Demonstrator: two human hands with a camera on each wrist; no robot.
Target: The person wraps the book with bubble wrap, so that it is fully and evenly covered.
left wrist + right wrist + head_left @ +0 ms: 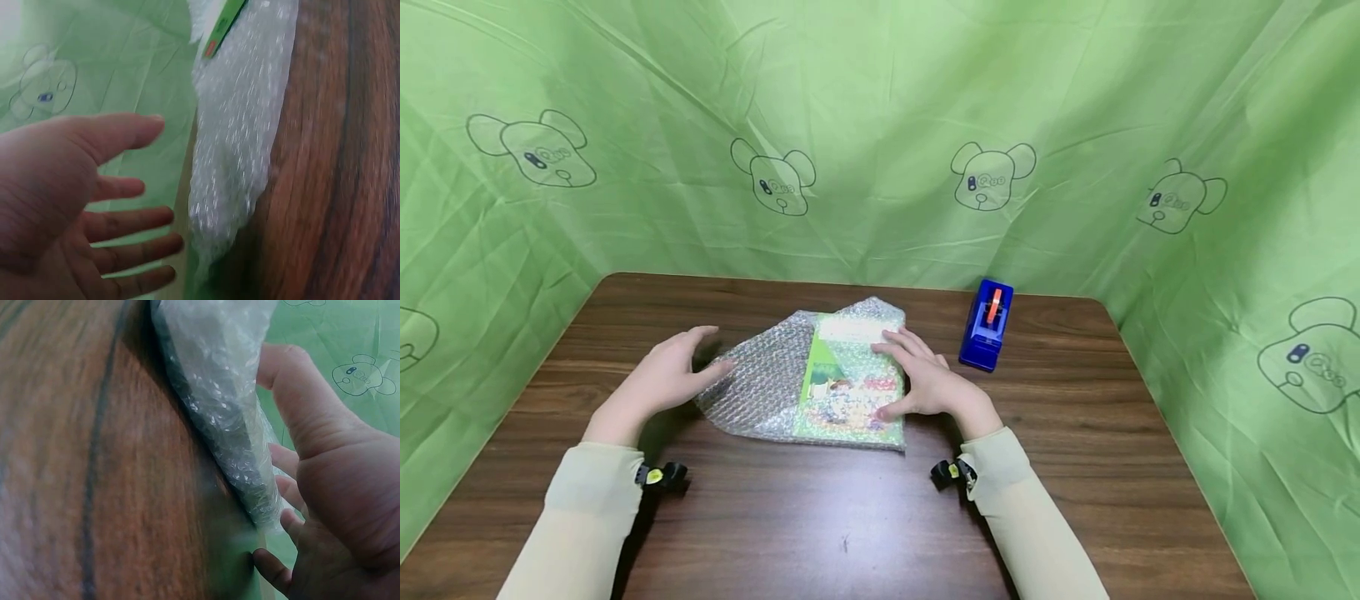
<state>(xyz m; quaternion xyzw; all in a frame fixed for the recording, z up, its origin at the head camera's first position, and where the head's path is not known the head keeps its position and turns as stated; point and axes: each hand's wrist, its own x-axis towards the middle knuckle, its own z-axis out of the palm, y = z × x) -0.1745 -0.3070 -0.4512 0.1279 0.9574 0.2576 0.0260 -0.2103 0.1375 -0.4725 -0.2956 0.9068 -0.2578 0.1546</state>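
Note:
A thin book [850, 392] with a green, colourful cover lies on the table, seen through bubble wrap [760, 383]. The wrap's loose part spreads to the left of it and narrows to a point. In the left wrist view, the book's green spine [224, 28] shows at the top. My left hand [662, 375] is at the wrap's left end, thumb apart from the fingers and nothing between them. My right hand [928, 379] lies over the book's right edge, fingers spread. In the right wrist view, its thumb [294, 381] touches the wrap's side.
A blue tape dispenser [987, 325] with an orange-red part stands at the back right of the wooden table [820, 517]. Green cloth [880, 142] printed with bear outlines hangs behind and along both sides. Each wrist wears a small black camera.

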